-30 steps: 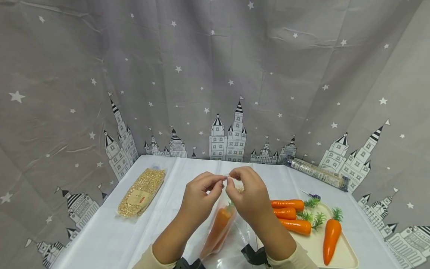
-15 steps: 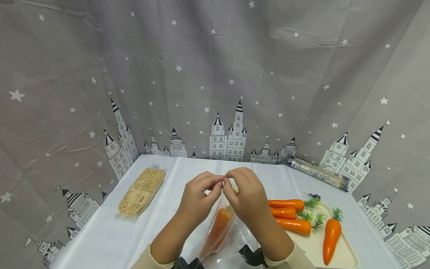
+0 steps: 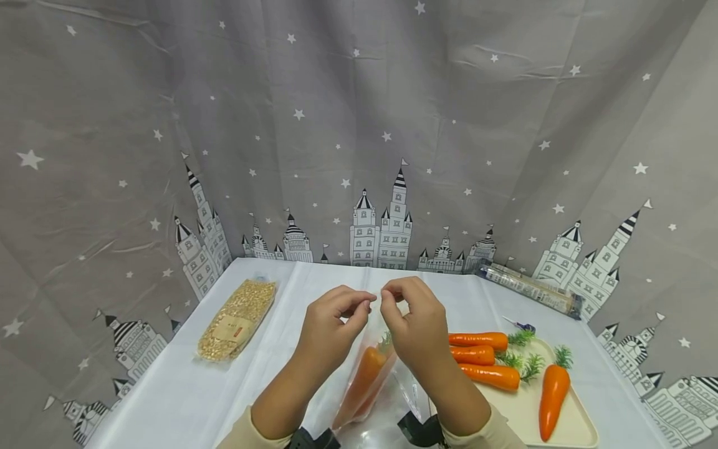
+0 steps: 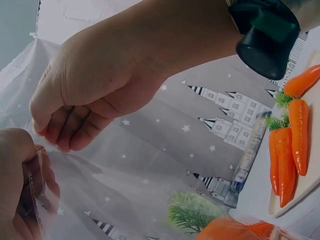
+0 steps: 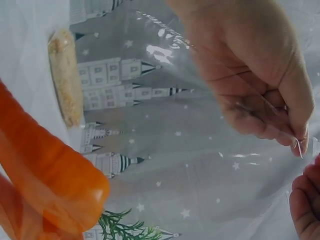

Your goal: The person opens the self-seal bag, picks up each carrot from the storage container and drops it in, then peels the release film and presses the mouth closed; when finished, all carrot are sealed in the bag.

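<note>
A clear plastic bag (image 3: 377, 333) with orange carrots (image 3: 366, 376) inside stands tilted below my two hands. My left hand (image 3: 332, 323) pinches the bag's top edge between thumb and forefinger; the edge shows along those fingers in the left wrist view. Just right of it, my right hand (image 3: 417, 321) has thumb and forefinger together at the same edge, a small gap from the left fingertips. The right wrist view shows the left hand (image 5: 250, 60) holding the thin film, with the right hand (image 5: 306, 200) partly cut off. Green tops (image 4: 189, 212) show through the plastic.
Several loose carrots (image 3: 554, 399) lie on a cream tray (image 3: 580, 430) at the right. Behind the tray is a small dark-handled tool (image 3: 524, 327). A rolled clear package (image 3: 530, 289) lies at the back right, and a bag of grain (image 3: 238, 318) on the left.
My fingertips came together half a second ago. Now the right hand has shifted slightly right, leaving a small gap. The left hand and the carrots have hardly moved.
</note>
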`<action>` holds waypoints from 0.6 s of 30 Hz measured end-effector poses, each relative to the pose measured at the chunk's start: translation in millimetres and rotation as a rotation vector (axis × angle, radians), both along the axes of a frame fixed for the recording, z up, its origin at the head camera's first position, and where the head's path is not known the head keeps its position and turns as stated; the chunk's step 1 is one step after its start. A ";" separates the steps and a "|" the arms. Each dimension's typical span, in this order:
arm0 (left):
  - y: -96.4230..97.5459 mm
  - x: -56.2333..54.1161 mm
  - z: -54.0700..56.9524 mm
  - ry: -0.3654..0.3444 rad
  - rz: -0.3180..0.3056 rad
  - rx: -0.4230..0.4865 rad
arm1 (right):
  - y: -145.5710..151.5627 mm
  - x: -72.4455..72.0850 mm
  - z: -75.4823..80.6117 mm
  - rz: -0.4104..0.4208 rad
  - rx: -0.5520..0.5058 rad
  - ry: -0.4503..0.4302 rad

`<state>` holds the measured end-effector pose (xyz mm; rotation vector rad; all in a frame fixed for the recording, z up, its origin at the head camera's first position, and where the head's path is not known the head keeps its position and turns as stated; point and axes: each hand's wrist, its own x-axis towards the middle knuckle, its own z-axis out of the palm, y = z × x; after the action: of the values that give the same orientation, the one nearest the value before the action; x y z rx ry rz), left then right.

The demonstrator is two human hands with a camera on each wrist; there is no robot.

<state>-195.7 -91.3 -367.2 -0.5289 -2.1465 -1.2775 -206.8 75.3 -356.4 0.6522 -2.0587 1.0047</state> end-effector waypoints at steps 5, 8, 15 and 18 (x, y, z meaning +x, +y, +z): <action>0.7 1.5 0.7 -0.021 0.014 0.006 | 1.6 -0.4 -0.3 -0.009 -0.054 -0.068; 0.4 1.1 0.9 -0.019 0.020 0.012 | 2.2 0.1 -0.1 -0.014 -0.087 -0.112; -2.7 -0.3 -1.6 -0.017 0.026 0.041 | 5.4 0.1 -0.2 -0.011 -0.187 -0.245; -3.7 -0.5 -2.2 -0.024 0.026 0.065 | 7.8 -0.4 -0.2 0.029 -0.265 -0.311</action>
<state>-196.3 -95.0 -369.5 -0.4598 -2.1167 -1.3412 -207.2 83.1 -356.7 0.4079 -2.1276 1.4402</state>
